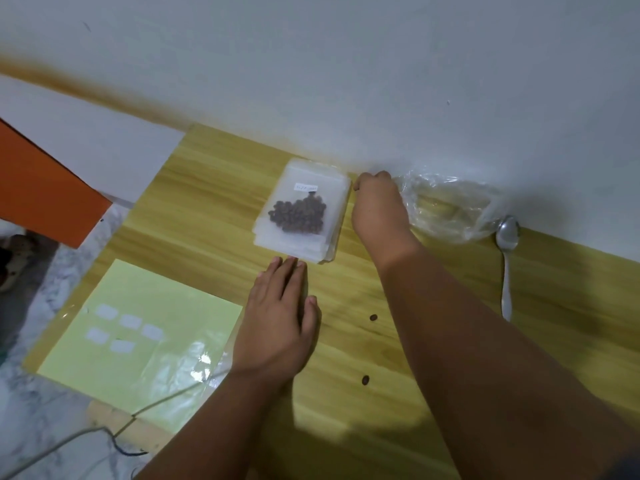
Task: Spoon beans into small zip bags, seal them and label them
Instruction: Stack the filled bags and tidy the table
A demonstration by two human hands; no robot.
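A small frosted zip bag [301,206] holding dark beans and bearing a white label lies on top of a stack of zip bags [294,249] near the wall. My left hand [277,317] lies flat on the wooden table, fingertips just short of the stack's near edge. My right hand [375,206] is to the right of the stack with fingers curled, beside a crumpled clear plastic bag [450,209]; what it holds, if anything, is hidden. A metal spoon [506,258] lies at the right. Two loose beans [373,317] [365,379] sit on the table.
A pale green sheet [145,306] with several white labels [130,321] lies at the left under clear film. The wooden table [214,202] butts against a white wall. An orange panel [45,188] stands at far left. A white cable [86,433] trails off the table's near-left corner.
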